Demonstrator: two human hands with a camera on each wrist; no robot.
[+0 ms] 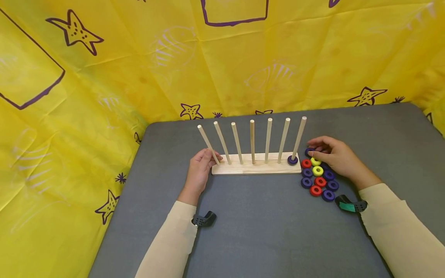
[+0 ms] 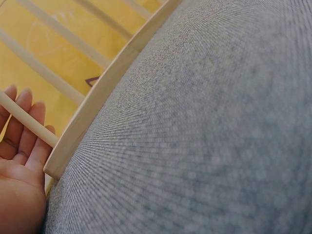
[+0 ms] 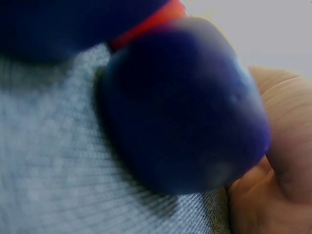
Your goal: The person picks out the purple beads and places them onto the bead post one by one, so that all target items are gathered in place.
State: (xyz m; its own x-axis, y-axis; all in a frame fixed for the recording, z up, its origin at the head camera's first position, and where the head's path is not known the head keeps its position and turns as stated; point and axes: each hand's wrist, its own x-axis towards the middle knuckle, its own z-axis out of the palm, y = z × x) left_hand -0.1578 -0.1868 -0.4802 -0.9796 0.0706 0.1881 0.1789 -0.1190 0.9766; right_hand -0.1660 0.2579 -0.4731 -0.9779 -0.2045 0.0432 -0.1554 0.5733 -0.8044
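Note:
A wooden stand (image 1: 257, 168) carries a row of several upright pegs. My left hand (image 1: 200, 170) holds the leftmost peg (image 1: 207, 143) low down, near the stand's left end; in the left wrist view, fingers (image 2: 34, 141) lie behind that peg. One dark blue ring (image 1: 292, 160) sits at the bottom of the rightmost peg (image 1: 299, 137). Past the stand's right end, my right hand (image 1: 330, 152) pinches another dark blue ring (image 1: 308, 151) between thumb and fingers, at the far side of a group of loose rings. In the right wrist view a nearby dark blue ring (image 3: 180, 107) hides most of that hand.
Loose red rings (image 1: 320, 182), yellow rings (image 1: 317, 171) and dark blue rings (image 1: 328, 195) lie close together beside the stand, under and before the right hand. A grey cloth (image 1: 250, 224) covers the table. Yellow patterned fabric (image 1: 222, 69) hangs behind and at the left.

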